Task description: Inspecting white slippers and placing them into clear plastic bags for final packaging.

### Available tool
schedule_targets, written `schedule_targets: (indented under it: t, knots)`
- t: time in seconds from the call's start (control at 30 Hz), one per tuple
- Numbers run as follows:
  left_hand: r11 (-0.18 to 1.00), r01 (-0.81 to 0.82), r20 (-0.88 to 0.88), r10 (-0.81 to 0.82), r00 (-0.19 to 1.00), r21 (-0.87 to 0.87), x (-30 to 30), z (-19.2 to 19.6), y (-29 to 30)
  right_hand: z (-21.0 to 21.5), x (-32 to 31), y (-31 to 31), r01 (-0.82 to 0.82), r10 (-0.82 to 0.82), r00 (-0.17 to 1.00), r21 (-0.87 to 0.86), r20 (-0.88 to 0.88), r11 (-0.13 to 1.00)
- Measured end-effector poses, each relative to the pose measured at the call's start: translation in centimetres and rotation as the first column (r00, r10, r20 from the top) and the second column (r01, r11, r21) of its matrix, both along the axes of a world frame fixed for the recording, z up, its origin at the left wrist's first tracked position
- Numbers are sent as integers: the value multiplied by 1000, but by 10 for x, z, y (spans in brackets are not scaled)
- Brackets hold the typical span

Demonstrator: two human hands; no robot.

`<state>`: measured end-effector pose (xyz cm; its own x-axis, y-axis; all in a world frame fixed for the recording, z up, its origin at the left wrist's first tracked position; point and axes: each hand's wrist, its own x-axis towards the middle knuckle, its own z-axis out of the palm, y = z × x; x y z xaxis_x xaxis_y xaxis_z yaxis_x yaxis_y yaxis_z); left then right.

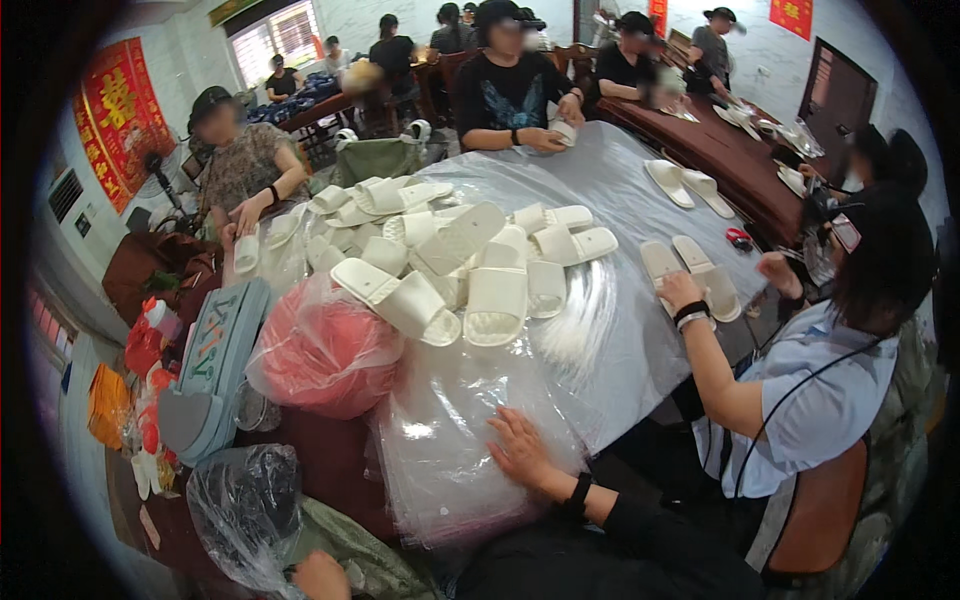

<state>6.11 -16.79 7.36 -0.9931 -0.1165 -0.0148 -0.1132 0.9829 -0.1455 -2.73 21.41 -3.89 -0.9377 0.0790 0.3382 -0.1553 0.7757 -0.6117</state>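
My right hand (520, 447) lies flat, fingers spread, on a stack of clear plastic bags (450, 450) at the near edge of the table; a black band circles its wrist. It holds nothing. My left hand (320, 575) shows only in part at the lower edge, resting against a green cloth bag (370, 555) beside a crumpled clear plastic bag (245, 505); its fingers are hidden. A pile of white slippers (460, 270) lies in the middle of the table, beyond the bag stack.
A pink bundle in a plastic bag (325, 350) sits left of the stack, next to a grey-blue case (215, 360). At the right a person in a light blue shirt (800, 400) rests a hand on a pair of slippers (690, 270). Several other people sit around the grey-covered table (620, 180).
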Motion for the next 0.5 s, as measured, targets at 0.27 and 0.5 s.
schedule_targets:
  t: [0.27, 0.5]
  knots:
    - [612, 604, -343, -499, 796, 511, -57, -4, 121, -4, -2, -6, -26, 26, 999, 13, -32, 1000]
    - [630, 719, -283, -662, 694, 293, -87, -52, 179, 3, -13, -4, -77, 81, 996, 93, -48, 993]
